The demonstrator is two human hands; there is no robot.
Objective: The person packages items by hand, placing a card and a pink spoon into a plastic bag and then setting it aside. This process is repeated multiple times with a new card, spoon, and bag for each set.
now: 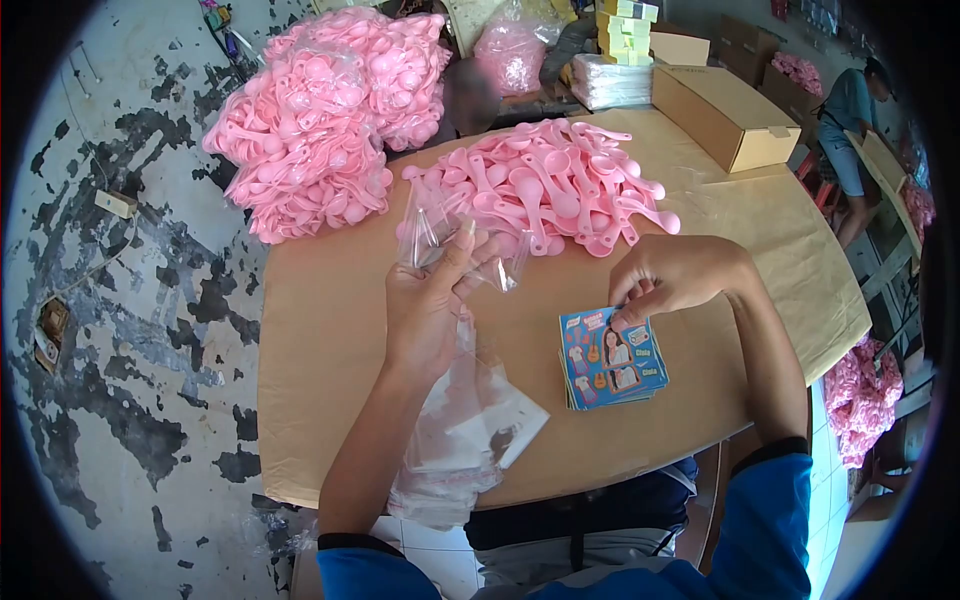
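Observation:
My left hand (432, 305) is closed on a clear plastic bag (425, 235), thumb raised against it, in front of the spoon heap. Below that wrist lies a stack of flat clear bags (455, 440), hanging partly over the table's front edge. My right hand (675, 275) pinches the top edge of a blue printed card (625, 365), which lies uppermost on a small stack of similar cards. Behind both hands spreads a loose heap of pink plastic scoop spoons (545, 185).
Large clear sacks of pink spoons (320, 120) bulge at the back left. A cardboard box (725, 115) sits at the back right of the paper-covered table (690, 420), near white packs (612, 82). A person (850, 130) stands beyond on the right.

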